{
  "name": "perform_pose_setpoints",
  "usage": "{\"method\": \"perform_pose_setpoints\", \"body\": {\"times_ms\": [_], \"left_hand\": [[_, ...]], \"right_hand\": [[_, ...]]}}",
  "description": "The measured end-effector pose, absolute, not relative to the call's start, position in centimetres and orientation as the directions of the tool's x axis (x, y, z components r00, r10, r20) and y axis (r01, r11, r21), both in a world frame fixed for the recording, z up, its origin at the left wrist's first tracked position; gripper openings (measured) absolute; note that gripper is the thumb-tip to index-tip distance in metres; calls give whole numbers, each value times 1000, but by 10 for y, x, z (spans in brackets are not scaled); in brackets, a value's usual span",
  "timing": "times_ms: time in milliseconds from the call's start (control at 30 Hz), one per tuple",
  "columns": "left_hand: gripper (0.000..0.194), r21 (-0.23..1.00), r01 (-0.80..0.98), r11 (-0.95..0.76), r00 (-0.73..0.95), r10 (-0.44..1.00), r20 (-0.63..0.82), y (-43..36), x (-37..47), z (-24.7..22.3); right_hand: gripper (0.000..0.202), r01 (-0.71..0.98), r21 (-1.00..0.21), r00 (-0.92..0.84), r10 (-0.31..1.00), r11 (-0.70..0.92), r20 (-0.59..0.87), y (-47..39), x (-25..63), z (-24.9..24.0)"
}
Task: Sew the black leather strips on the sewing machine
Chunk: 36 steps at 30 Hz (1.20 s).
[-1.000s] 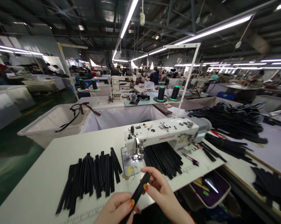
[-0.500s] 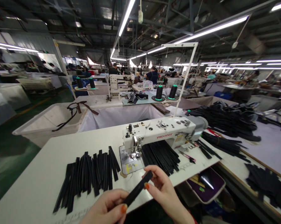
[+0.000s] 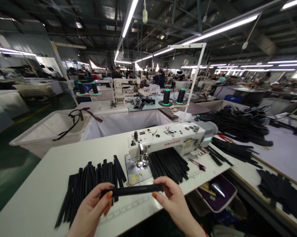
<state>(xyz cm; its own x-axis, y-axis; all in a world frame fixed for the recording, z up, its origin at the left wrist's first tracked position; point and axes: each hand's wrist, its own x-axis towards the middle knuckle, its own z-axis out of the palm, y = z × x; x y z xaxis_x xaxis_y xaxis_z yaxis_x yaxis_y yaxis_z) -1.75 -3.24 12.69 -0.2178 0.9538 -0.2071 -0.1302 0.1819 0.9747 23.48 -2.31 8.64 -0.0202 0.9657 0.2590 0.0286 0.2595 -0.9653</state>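
A black fabric strip (image 3: 136, 190) stretches nearly level between my two hands, above the front of the sewing table. My left hand (image 3: 95, 204) pinches its left end between thumb and fingers. At the other end, my right hand (image 3: 172, 199) grips the strip with thumb and forefinger. Just beyond stands a white sewing machine (image 3: 168, 140), its needle area over a metal plate (image 3: 136, 174). Many similar strips lie in a row (image 3: 85, 181) left of the plate, partly hidden by my left hand. Another bundle of strips (image 3: 167, 164) lies under the machine arm.
Pink-handled snips (image 3: 198, 164) lie right of the bundle. A ruler scale (image 3: 128, 207) runs along the table's front edge. Beneath the table's right side hangs a purple-lined bin (image 3: 219, 204). Black pieces are heaped (image 3: 237, 128) on the right. A white cart (image 3: 40, 131) stands behind left.
My left hand has moved left and up, bringing the strip from a slant to nearly level and showing more of its length. My right hand stays on its end.
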Motion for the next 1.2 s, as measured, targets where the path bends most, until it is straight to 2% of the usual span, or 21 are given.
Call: {"method": "perform_pose_setpoints", "body": {"times_ms": [133,233,467,600,733,933,1067,1200], "left_hand": [[57,966,-129,223,-185,952,-244,-31,-19,125],[57,971,-112,209,-190,955,-227,-32,-16,123],[51,992,60,107,-278,957,-86,-39,-9,124],[52,988,123,92,-279,959,-55,-43,-8,128],[54,994,98,45,-291,957,-15,-44,-5,128],[54,999,46,3,-282,959,10,-44,-3,125],[50,1000,-24,-6,-239,971,0,-44,-6,120],[45,1000,-19,7,-186,983,-10,-46,-12,113]], "right_hand": [[21,165,-912,-48,927,375,372,-25,234,94],[21,188,-894,-67,914,406,401,-25,233,96],[12,183,-953,-129,967,240,219,-22,230,100],[5,183,-958,-170,967,219,189,-21,231,96],[5,186,-959,-167,968,215,185,-21,229,94],[7,247,-920,-162,949,304,270,-22,229,92],[12,267,-907,-178,942,324,284,-23,231,80],[16,263,-904,-147,940,337,307,-23,234,67]]}}
